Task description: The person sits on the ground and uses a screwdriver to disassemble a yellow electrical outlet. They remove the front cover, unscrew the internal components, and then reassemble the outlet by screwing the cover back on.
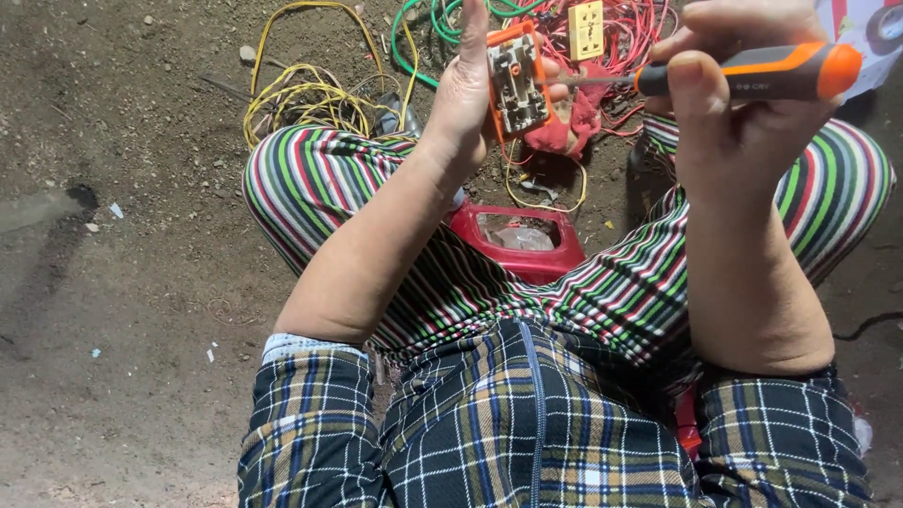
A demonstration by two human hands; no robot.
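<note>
Bare dirt floor (122, 282), packed and dusty, small stones and scraps on it. Person sits low on a red stool (523, 252), striped trousers, plaid shirt, camera looking down between the knees.

Far left of the work area: loose tangle of yellow wire (306, 94) on the ground by the left knee. Green wire (423, 28) loops just behind it, top centre.

Left hand (461, 94): raised, palm turned inward, fingers and thumb wrapped around an orange switch module (515, 80). Firm grip. Module stands upright, long axis roughly vertical, open back with grey and metal terminals facing the camera.

Behind the module on the ground: a yellow socket plate (585, 30) lying on a pile of red wire (630, 38), red cloth (574, 127) below that.

Right hand (729, 103): fingers closed around the screwdriver (743, 73), orange and black handle, thumb on top. Handle points right, thin shaft runs nearly horizontal to the left.

Key relation: tip meets the module at its right edge, near upper-mid height; actual contact point is hidden by the left fingers, can't confirm which screw. Tool axis is about perpendicular to the module's long axis. Hands are near each other, level, well above the lap.
</note>
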